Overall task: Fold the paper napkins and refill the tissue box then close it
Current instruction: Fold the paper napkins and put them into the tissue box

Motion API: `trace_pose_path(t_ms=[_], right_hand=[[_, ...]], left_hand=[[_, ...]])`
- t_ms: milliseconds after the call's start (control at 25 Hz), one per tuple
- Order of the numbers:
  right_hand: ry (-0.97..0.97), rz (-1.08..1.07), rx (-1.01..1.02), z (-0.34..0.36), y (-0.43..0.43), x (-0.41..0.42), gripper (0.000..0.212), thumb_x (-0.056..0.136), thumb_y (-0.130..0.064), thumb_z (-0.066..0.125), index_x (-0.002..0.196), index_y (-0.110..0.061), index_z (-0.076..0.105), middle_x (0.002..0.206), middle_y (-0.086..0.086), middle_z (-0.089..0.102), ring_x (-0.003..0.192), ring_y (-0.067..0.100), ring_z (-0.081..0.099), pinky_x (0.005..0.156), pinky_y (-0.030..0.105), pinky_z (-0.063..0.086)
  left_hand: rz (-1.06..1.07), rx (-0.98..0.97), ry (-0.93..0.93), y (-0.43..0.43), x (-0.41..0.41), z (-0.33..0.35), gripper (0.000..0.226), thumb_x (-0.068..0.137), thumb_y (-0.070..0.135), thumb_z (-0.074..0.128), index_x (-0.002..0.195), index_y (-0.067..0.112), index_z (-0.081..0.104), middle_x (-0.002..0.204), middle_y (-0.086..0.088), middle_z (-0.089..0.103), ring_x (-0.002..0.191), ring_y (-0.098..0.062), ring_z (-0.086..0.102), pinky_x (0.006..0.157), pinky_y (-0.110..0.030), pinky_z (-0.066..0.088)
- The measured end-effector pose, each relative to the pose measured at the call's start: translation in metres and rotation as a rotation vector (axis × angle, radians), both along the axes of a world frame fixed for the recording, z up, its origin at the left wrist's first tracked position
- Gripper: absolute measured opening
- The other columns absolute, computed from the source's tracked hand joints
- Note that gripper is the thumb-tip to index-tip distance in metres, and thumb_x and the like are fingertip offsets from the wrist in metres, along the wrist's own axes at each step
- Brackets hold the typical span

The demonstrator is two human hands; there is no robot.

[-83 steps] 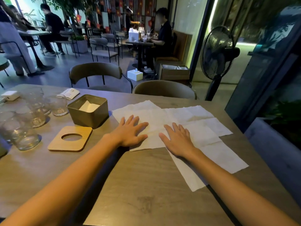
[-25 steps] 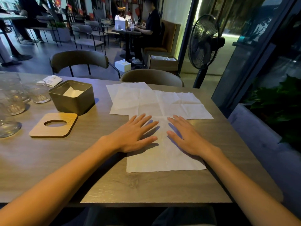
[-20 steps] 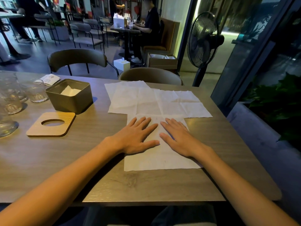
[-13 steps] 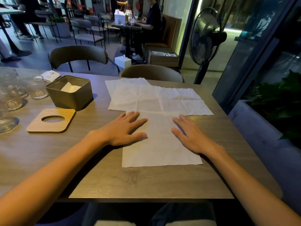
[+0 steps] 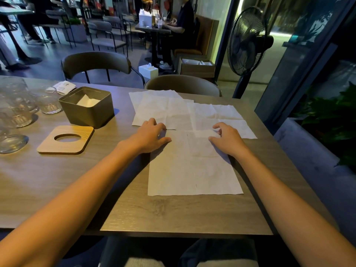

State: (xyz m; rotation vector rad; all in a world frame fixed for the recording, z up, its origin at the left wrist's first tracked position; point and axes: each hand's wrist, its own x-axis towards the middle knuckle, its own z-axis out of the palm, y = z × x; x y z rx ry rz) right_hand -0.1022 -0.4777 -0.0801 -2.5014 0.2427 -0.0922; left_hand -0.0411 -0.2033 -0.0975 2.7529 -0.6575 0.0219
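Wooden table (image 5: 173,212) bears napkins (image 5: 192,170), tin box (image 5: 87,110), lid (image 5: 65,140), seemingly empty glasses (image 5: 17,112).

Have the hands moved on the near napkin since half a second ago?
Yes. Both hands, left and right, have slid up to the far edge of the near napkin, fingers now curled there instead of lying flat.

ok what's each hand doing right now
left hand: fingers curled at the far left corner of the near napkin, grip cannot be told
right hand: same at the far right corner, grip unclear
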Motion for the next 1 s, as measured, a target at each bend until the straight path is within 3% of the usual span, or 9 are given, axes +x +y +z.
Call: trace_pose_path(t_ms=[120, 280, 360, 520, 640, 760, 840, 920, 1000], right_hand=[[-0.047, -0.030, 0.026, 0.000, -0.001, 0.000, 0.035, 0.098, -0.015, 0.061, 0.133, -0.013, 0.060, 0.126, 0.010, 0.062, 0.109, 0.023, 0.057, 0.086, 0.031, 0.047], [-0.171, -0.028, 0.100, 0.003, -0.007, -0.003, 0.018, 0.099, -0.019, 0.058, 0.093, -0.006, 0.068, 0.086, 0.009, 0.065, 0.088, 0.029, 0.062, 0.070, 0.034, 0.049], [-0.231, 0.000, 0.160, 0.008, -0.011, -0.007, 0.021, 0.100, -0.024, 0.058, 0.094, -0.007, 0.070, 0.088, 0.008, 0.068, 0.088, 0.026, 0.063, 0.073, 0.036, 0.052], [-0.306, 0.120, 0.263, 0.023, -0.015, -0.021, 0.017, 0.100, -0.027, 0.062, 0.106, -0.015, 0.073, 0.100, -0.007, 0.069, 0.096, 0.011, 0.062, 0.079, 0.024, 0.051], [-0.320, 0.202, 0.286, 0.029, -0.023, -0.031, 0.015, 0.099, -0.027, 0.063, 0.104, -0.018, 0.073, 0.103, -0.007, 0.069, 0.099, 0.014, 0.063, 0.078, 0.026, 0.055], [-0.272, 0.317, 0.259, 0.032, -0.037, -0.042, 0.010, 0.096, -0.026, 0.067, 0.099, -0.020, 0.075, 0.103, -0.006, 0.069, 0.100, 0.020, 0.064, 0.079, 0.034, 0.060], [-0.199, 0.377, 0.216, 0.036, -0.043, -0.054, 0.018, 0.087, -0.038, 0.066, 0.094, -0.024, 0.075, 0.101, -0.007, 0.069, 0.099, 0.020, 0.064, 0.081, 0.036, 0.060], [-0.090, 0.436, 0.170, 0.040, -0.046, -0.064, 0.029, 0.075, -0.047, 0.059, 0.086, -0.026, 0.075, 0.099, -0.006, 0.070, 0.099, 0.020, 0.063, 0.084, 0.035, 0.058], [0.007, 0.486, 0.185, 0.039, -0.049, -0.068, 0.029, 0.077, -0.041, 0.052, 0.078, -0.023, 0.075, 0.097, -0.001, 0.072, 0.100, 0.020, 0.064, 0.091, 0.036, 0.054]], left_hand=[[0.027, -0.056, 0.028, 0.000, 0.006, 0.002, 0.048, 0.093, 0.050, 0.059, 0.130, 0.021, 0.052, 0.130, -0.008, 0.045, 0.112, -0.024, 0.046, 0.095, -0.034, 0.045], [0.008, -0.235, 0.051, 0.006, 0.009, 0.006, 0.030, 0.094, 0.039, 0.062, 0.114, 0.017, 0.059, 0.116, -0.005, 0.050, 0.104, -0.020, 0.049, 0.080, -0.023, 0.042], [-0.016, -0.397, 0.048, 0.011, 0.003, 0.011, 0.021, 0.095, 0.034, 0.062, 0.107, 0.017, 0.061, 0.107, -0.002, 0.056, 0.098, -0.016, 0.052, 0.073, -0.018, 0.039], [-0.093, -0.606, 0.039, 0.022, -0.011, 0.032, 0.015, 0.095, 0.029, 0.062, 0.105, 0.018, 0.063, 0.098, 0.004, 0.063, 0.090, -0.010, 0.059, 0.077, -0.023, 0.046], [-0.173, -0.694, 0.053, 0.029, -0.026, 0.050, 0.016, 0.093, 0.028, 0.065, 0.105, 0.017, 0.064, 0.100, 0.006, 0.065, 0.091, -0.012, 0.064, 0.080, -0.027, 0.057], [-0.287, -0.655, 0.101, 0.039, -0.047, 0.060, 0.019, 0.088, 0.031, 0.068, 0.101, 0.017, 0.067, 0.098, 0.008, 0.067, 0.095, -0.015, 0.065, 0.082, -0.031, 0.059], [-0.378, -0.553, 0.159, 0.045, -0.059, 0.061, 0.023, 0.085, 0.038, 0.070, 0.097, 0.018, 0.069, 0.095, 0.010, 0.069, 0.095, -0.017, 0.066, 0.083, -0.033, 0.058], [-0.449, -0.434, 0.249, 0.048, -0.067, 0.056, 0.032, 0.080, 0.049, 0.071, 0.096, 0.021, 0.071, 0.096, 0.014, 0.069, 0.095, -0.015, 0.065, 0.084, -0.034, 0.056], [-0.492, -0.338, 0.364, 0.045, -0.073, 0.050, 0.039, 0.077, 0.057, 0.068, 0.099, 0.024, 0.071, 0.098, 0.018, 0.069, 0.095, -0.011, 0.065, 0.084, -0.030, 0.056]])
